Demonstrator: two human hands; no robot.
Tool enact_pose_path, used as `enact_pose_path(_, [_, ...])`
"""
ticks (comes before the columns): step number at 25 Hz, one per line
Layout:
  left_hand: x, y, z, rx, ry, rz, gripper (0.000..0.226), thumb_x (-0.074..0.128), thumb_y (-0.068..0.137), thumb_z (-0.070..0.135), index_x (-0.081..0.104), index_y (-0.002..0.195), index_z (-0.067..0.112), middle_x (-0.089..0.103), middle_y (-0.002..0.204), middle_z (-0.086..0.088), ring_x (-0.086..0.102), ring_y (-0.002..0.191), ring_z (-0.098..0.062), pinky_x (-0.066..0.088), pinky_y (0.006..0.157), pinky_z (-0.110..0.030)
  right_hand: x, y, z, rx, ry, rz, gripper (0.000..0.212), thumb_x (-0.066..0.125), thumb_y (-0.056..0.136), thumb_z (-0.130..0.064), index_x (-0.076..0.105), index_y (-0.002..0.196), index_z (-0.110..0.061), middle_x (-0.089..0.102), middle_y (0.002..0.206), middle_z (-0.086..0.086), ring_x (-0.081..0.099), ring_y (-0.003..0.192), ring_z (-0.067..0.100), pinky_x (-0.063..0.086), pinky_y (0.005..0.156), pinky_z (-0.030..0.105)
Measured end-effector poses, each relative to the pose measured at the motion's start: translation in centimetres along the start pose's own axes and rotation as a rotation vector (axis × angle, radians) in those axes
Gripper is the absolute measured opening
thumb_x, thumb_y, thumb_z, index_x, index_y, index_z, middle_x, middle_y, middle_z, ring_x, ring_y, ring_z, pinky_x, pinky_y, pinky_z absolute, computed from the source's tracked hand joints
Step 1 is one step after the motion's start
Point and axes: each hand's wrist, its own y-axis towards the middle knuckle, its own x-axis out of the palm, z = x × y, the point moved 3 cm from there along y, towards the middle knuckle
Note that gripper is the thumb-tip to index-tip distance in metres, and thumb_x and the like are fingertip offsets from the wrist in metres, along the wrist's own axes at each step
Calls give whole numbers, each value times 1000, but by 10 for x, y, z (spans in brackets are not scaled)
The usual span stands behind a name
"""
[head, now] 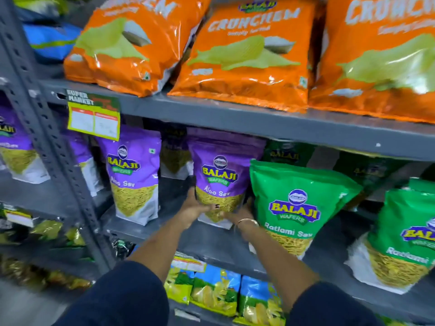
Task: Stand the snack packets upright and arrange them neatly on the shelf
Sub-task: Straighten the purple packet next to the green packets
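Observation:
A purple Aloo Sev packet (221, 170) stands upright in the middle of the grey middle shelf (211, 241). My left hand (193, 208) grips its lower left edge. On its lower right edge is my right hand (240, 214), a thin bangle on the wrist. Another purple Aloo Sev packet (134, 175) stands upright to the left, with a gap between the two. A green Ratlami Sev packet (299, 205) leans right beside my right hand. A second green packet (400, 238) stands at the far right. More dark packets sit behind, in shadow.
Large orange Crunchem bags (249, 55) lie on the upper shelf, overhanging its edge. A yellow price tag (94, 121) hangs from that shelf's front. A perforated grey upright (44, 128) divides the left bay. Blue and green chip packets (226, 295) fill the lower shelf.

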Motion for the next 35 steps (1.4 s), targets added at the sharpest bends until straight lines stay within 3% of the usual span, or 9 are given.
enact_pose_path(6, [-31, -8, -18, -52, 61, 23, 77, 84, 58, 16, 43, 123, 10, 58, 120, -8, 56, 110, -22, 48, 96, -37, 38, -8, 23, 118, 491, -15, 114, 89, 29, -36, 33, 124, -10, 49, 137, 20, 51, 122, 28, 40, 107, 51])
enact_pose_path(10, [-46, -23, -20, -91, 75, 16, 66, 86, 56, 17, 43, 107, 17, 60, 112, -9, 53, 102, -15, 44, 88, -29, -3, -57, -50, -109, 440, 297, 109, 86, 50, -31, 28, 138, -1, 41, 142, 19, 40, 132, 30, 31, 114, 41])
enact_pose_path(13, [-49, -26, -15, -96, 57, 4, 94, 87, 23, 42, 43, 101, 13, 61, 99, -8, 54, 94, -16, 50, 76, -20, -51, -87, -123, -384, 47, 597, 83, 67, 80, -27, 22, 141, 5, 26, 148, 24, 21, 140, 35, 12, 115, 34])
enact_pose_path(16, [-49, -16, -22, -89, -16, -7, 117, 89, 10, 52, 41, 108, 10, 58, 109, -11, 54, 104, -20, 49, 94, -39, -77, -77, -178, -493, -517, 469, 42, 49, 91, -33, 50, 118, -1, 55, 124, 24, 49, 118, 39, 34, 98, 41])
enact_pose_path(19, [-43, -29, -12, -118, 19, -35, 90, 89, 50, 16, 38, 124, 5, 56, 112, -9, 52, 105, -18, 44, 93, -33, -80, -43, -195, -380, -641, 206, 35, 47, 93, -29, 51, 120, -6, 56, 129, 18, 52, 119, 35, 45, 95, 38])
enact_pose_path(23, [-44, -28, -17, -126, 40, 12, 78, 81, 64, 5, 37, 129, 9, 57, 113, -4, 52, 110, -18, 42, 99, -32, -75, -31, -195, -304, -515, 357, 30, 47, 90, -15, 60, 117, -14, 60, 126, 15, 55, 116, 34, 46, 92, 34])
enact_pose_path(28, [-56, -25, -26, -104, 159, -14, 81, 81, 62, 9, 38, 129, 1, 57, 119, -9, 52, 106, -17, 49, 83, -13, -32, -86, -163, -861, -776, 496, 18, 66, 72, -5, 62, 88, -9, 68, 85, 11, 65, 79, 31, 48, 59, 35])
enact_pose_path(32, [-49, -15, -28, -116, 166, -60, 86, 78, 67, 4, 29, 137, 2, 51, 133, -14, 49, 119, -22, 38, 92, -24, -9, -59, -59, -59, -809, -121, 43, 60, 84, -18, 53, 124, -5, 61, 127, 13, 59, 116, 30, 50, 92, 37])
enact_pose_path(35, [-44, -12, -30, -123, 135, -40, 88, 78, 68, 6, 27, 139, 4, 50, 134, -13, 46, 127, -26, 36, 93, -26, -14, -38, -32, 72, -164, -163, 74, 74, 74, -11, 34, 134, 3, 52, 133, 12, 52, 119, 23, 47, 94, 27])
